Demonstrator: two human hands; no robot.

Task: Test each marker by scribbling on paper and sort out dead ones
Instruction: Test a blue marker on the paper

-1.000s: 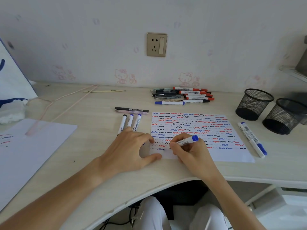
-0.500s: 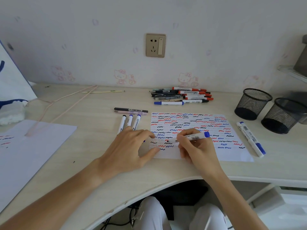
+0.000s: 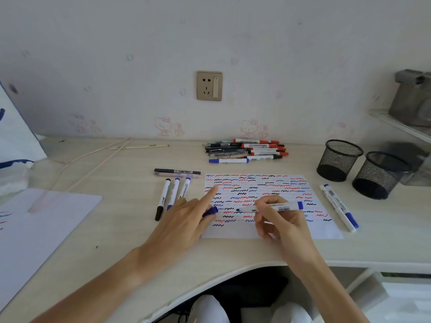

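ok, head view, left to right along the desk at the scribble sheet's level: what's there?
Blank sheet → three markers → left hand holding blue cap → right hand with uncapped marker → lone blue marker → mesh cup.

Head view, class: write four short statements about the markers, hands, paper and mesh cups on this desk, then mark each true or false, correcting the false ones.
1. The right hand holds a blue marker with its cap off. True.
2. The left hand lies flat and holds nothing. False: it holds a blue cap, forefinger raised.
3. The paper is blank. False: red, blue and black squiggles cover it.
4. Two mesh cups stand right of the paper. True.
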